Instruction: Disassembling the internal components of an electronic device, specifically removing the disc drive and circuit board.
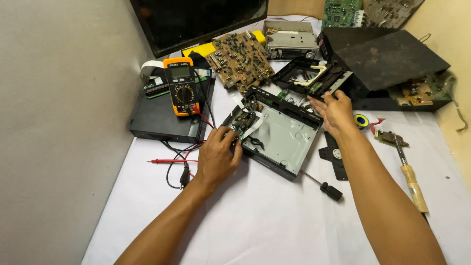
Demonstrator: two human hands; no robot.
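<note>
Now | left hand fingers curled, gripping near corner of open metal chassis | right hand flat, open, resting on its far edge | screwdriver nearby

Two bare forearms stretch forward from the lower edge of the view, both uncovered to the elbow. The left hand lies knuckles up, wrist slightly bent, its fingers curled inward in a tight grip; what the fingertips pinch appears small and is mostly hidden beneath them. The right hand reaches farther out on a straighter arm, palm down, fingers extended and loosely spread, thumb angled inward. The hands sit well apart.
</note>
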